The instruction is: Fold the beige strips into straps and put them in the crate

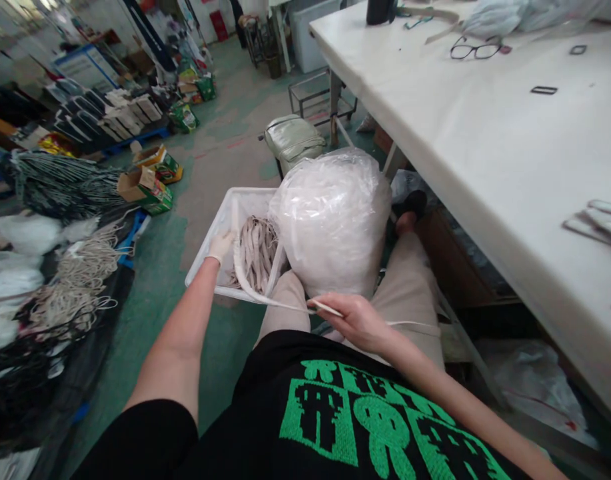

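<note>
My left hand (222,245), with pale covering at the wrist, reaches into a white plastic bin (211,241). Its fingers are closed at a long white strap (241,272), though their tips are blurred. From there the strap curves down over the bin's near edge and across my left thigh. Close to my lap, my right hand (354,319) pinches the strap's narrow part, and a short pale end sticks out past the fingers. A bundle of beige straps (258,250) lies inside the bin, to the right of my left hand.
A large plastic-wrapped white bundle (332,220) stands between my legs, against the bin. On the right is a white table (465,127) with glasses (475,49) and small buckles (544,90). Cord piles (80,273) and open cartons (146,189) lie on the left.
</note>
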Motion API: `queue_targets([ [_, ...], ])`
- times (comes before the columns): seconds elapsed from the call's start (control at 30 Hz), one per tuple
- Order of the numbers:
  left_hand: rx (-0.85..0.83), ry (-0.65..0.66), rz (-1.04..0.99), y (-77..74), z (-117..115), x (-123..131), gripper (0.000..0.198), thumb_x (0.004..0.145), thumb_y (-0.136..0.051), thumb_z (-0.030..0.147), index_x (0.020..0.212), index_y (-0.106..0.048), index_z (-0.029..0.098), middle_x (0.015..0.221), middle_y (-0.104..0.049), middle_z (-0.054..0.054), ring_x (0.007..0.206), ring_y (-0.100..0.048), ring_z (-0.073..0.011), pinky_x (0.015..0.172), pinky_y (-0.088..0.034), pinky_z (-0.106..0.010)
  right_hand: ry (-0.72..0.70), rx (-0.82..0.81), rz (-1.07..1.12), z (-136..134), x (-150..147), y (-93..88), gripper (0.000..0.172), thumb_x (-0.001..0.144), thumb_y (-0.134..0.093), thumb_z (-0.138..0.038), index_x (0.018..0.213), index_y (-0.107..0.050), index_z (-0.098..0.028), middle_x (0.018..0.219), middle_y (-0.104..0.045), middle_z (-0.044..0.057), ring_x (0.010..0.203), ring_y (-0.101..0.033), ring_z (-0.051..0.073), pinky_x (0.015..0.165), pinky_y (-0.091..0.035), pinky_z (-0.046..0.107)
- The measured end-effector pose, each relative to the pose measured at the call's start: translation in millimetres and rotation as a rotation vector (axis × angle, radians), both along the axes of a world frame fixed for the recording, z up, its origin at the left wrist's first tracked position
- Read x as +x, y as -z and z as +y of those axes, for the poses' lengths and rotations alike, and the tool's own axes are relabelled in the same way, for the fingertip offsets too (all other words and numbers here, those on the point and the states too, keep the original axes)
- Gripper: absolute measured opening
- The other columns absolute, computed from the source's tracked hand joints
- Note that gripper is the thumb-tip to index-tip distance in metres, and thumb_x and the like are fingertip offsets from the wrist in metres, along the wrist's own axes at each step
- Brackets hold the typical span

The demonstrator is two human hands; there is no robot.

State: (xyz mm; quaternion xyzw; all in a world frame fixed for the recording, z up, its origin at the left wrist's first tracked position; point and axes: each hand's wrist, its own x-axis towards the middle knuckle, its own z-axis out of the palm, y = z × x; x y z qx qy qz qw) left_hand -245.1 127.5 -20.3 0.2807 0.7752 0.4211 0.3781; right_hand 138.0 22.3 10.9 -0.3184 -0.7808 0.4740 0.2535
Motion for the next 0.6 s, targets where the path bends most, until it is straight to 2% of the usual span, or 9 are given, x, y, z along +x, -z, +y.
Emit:
queue_targets([
  [0.07, 0.030, -0.046, 0.134, -20.5, 20, -17, 0.067, 0.071, -0.080, 0.021, 0.134, -0.059, 0.010, 0.150, -0.052, -0.017, 0.149, -0.033, -0.0317, 0.119, -0.031, -0.039, -0.026, -0.023, -0.017, -2, -15, 4.9, 0.034, 0.099, -0.050, -0.039, 0.120, -0.072, -0.023, 0.113, -0.077, 0.007, 0.099, -0.072, 0.024, 0.085, -0.054, 0.033],
  [0.13, 0.060, -0.017, 0.180, -26.1, 30, -13, 0.061, 0.073, -0.079, 0.021, 0.131, -0.062, 0.011, 0.152, -0.051, -0.014, 0.151, -0.029, -0.0296, 0.122, -0.025, -0.037, 0.022, -0.103, -0.013, -4, -16, 15.5, 0.035, 0.100, -0.049, -0.040, 0.120, -0.072, -0.023, 0.115, -0.076, 0.008, 0.100, -0.071, 0.025, 0.086, -0.054, 0.035],
  [0.2, 0.061, 0.080, 0.113, -15.6, 30, 11, 0.041, 0.078, -0.076, 0.025, 0.117, -0.070, 0.013, 0.141, -0.062, -0.012, 0.144, -0.042, -0.0276, 0.120, -0.030, -0.035, 0.089, -0.261, 0.025, -6, -5, 32.4, 0.038, 0.100, -0.047, -0.046, 0.117, -0.072, -0.022, 0.110, -0.077, 0.008, 0.085, -0.073, 0.021, 0.075, -0.057, 0.033],
  [0.27, 0.015, 0.185, 0.000, 6.1, 25, 47, 0.025, 0.081, -0.074, 0.028, 0.100, -0.075, 0.012, 0.119, -0.074, -0.014, 0.126, -0.060, -0.0274, 0.112, -0.042, -0.036, 0.174, -0.455, 0.070, -9, 9, 53.6, 0.045, 0.099, -0.045, -0.053, 0.116, -0.070, -0.020, 0.104, -0.077, 0.008, 0.064, -0.069, 0.017, 0.060, -0.056, 0.030],
  [0.33, -0.067, 0.288, -0.156, 30.5, 19, 86, 0.025, 0.082, -0.075, 0.036, 0.092, -0.075, 0.013, 0.096, -0.078, -0.015, 0.104, -0.072, -0.0277, 0.099, -0.052, -0.039, 0.273, -0.603, 0.102, -10, 22, 75.6, 0.052, 0.095, -0.047, -0.061, 0.114, -0.069, -0.017, 0.100, -0.076, 0.009, 0.055, -0.064, 0.015, 0.053, -0.055, 0.029],
  [0.43, -0.149, 0.335, -0.570, 56.4, 12, 132, 0.030, 0.086, -0.072, 0.041, 0.092, -0.074, 0.012, 0.086, -0.077, -0.015, 0.093, -0.074, -0.0248, 0.095, -0.054, -0.037, 0.402, -0.698, 0.107, -10, 34, 102.1, 0.061, 0.089, -0.052, -0.068, 0.112, -0.068, -0.014, 0.095, -0.076, 0.010, 0.052, -0.064, 0.015, 0.054, -0.055, 0.031],
  [0.5, -0.077, 0.266, -0.702, 62.3, 10, 150, 0.023, 0.090, -0.067, 0.033, 0.089, -0.074, 0.011, 0.086, -0.077, -0.014, 0.088, -0.074, -0.0212, 0.094, -0.054, -0.034, 0.440, -0.718, 0.107, -9, 37, 112.8, 0.063, 0.088, -0.053, -0.069, 0.112, -0.068, -0.014, 0.095, -0.075, 0.011, 0.054, -0.064, 0.014, 0.055, -0.056, 0.030],
  [0.6, 0.026, 0.172, -0.729, 57.1, 6, 160, 0.016, 0.091, -0.063, 0.021, 0.082, -0.073, 0.012, 0.082, -0.077, -0.010, 0.081, -0.073, -0.0167, 0.093, -0.054, -0.030, 0.455, -0.719, 0.124, -5, 37, 119.6, 0.063, 0.087, -0.053, -0.069, 0.114, -0.068, -0.014, 0.096, -0.075, 0.012, 0.064, -0.066, 0.017, 0.056, -0.056, 0.029],
])
